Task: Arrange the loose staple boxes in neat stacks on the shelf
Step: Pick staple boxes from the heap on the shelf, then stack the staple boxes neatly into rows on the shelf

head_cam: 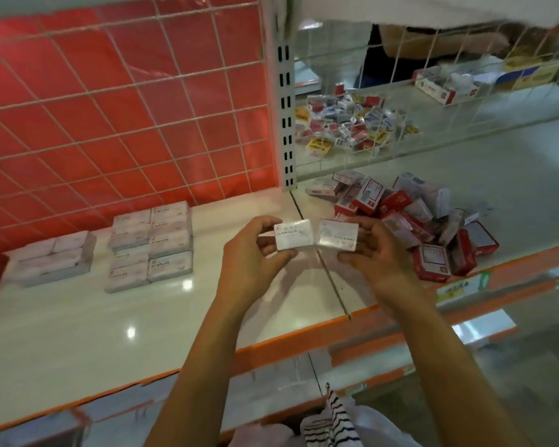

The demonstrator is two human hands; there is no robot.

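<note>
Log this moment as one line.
left hand: holds left white box | right hand: holds right white box | neat stacks: left on shelf | loose pile: right on shelf

**A box in each hand over the shelf**

My left hand (255, 253) pinches a white box (293, 235). My right hand (375, 250) holds a second white box (338, 236) just beside it, above the shelf (78, 317). Neat staple-box stacks (152, 246) stand on my left, and a loose heap of boxes (417, 221) lies on my right.
</note>
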